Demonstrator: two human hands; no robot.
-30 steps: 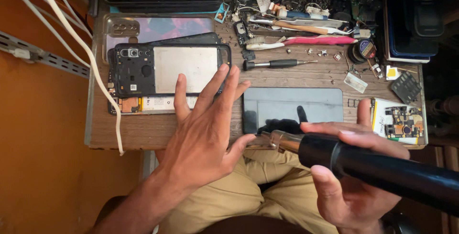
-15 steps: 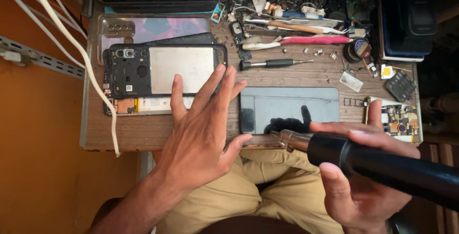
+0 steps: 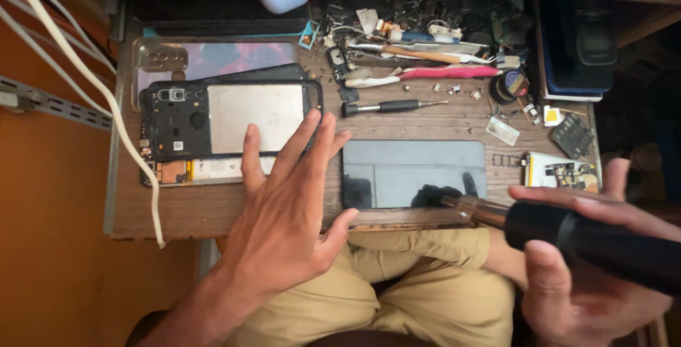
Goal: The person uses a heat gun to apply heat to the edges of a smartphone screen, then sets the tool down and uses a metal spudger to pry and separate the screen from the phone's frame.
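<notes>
**Hot-air tool aimed at a dark phone on a cluttered wooden bench**

Nearest the camera, the right hand point(image 3: 578, 276) is wrapping its fingers and thumb around the black barrel of a hot-air tool point(image 3: 567, 237), gripping it firmly; the metal nozzle is pointing at the near edge of a dark phone point(image 3: 413, 173) that is lying flat, screen up, on the wooden bench point(image 3: 184, 212). The left hand point(image 3: 287, 209) is hovering just left of that phone with palm down and fingers spread and extended, holding nothing; whether it is touching the wood cannot be told. Its fingertips are overlapping the near edge of an opened phone frame point(image 3: 230, 116), which is lying left of the dark phone with its camera cluster and pale plate exposed.

Just beyond the dark phone, a black screwdriver point(image 3: 394, 107) is lying across the bench. Further back, a pink-handled tool point(image 3: 440, 73) is resting among scattered screws and small parts. To the right of the dark phone, a small circuit board point(image 3: 560, 171) is sitting on a pale card. White cables point(image 3: 92, 85) are hanging down well to the left.
</notes>
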